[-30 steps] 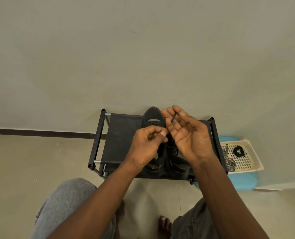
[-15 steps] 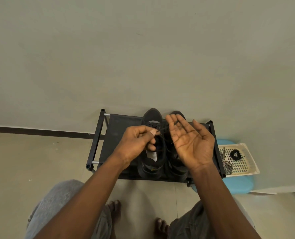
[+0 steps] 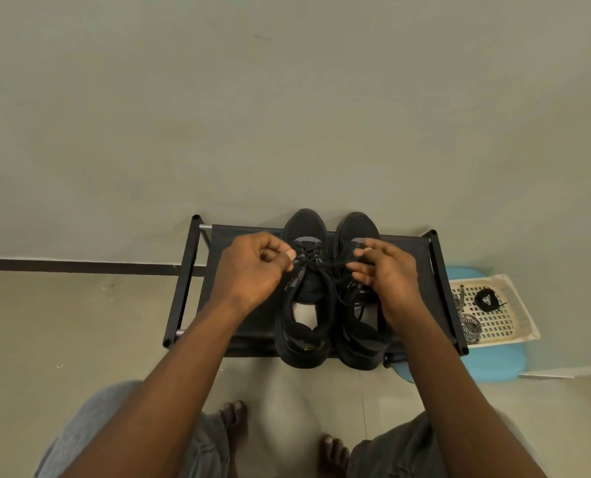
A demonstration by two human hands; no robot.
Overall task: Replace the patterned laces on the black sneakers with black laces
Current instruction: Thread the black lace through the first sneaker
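Two black sneakers stand side by side on a black shoe rack (image 3: 245, 343), toes toward the wall. The left sneaker (image 3: 304, 294) carries a black lace (image 3: 325, 263) stretched sideways across its upper eyelets. My left hand (image 3: 252, 270) pinches one end of that lace at the shoe's left side. My right hand (image 3: 387, 274) hovers over the right sneaker (image 3: 356, 339) and holds the other end between thumb and fingers, the remaining fingers loosely spread. Loose black lace hangs over the right sneaker's opening.
A cream perforated tray (image 3: 515, 326) sits on a blue stool (image 3: 494, 363) right of the rack, holding a coiled black lace (image 3: 484, 300) and black-and-white patterned laces (image 3: 468, 322). The wall stands right behind the rack. My bare feet rest on the tiled floor below.
Both hands dropped lower and moved apart, pulling the black lace taut across the left sneaker. My right hand turned from palm-up and open to fingers pinching the lace end.
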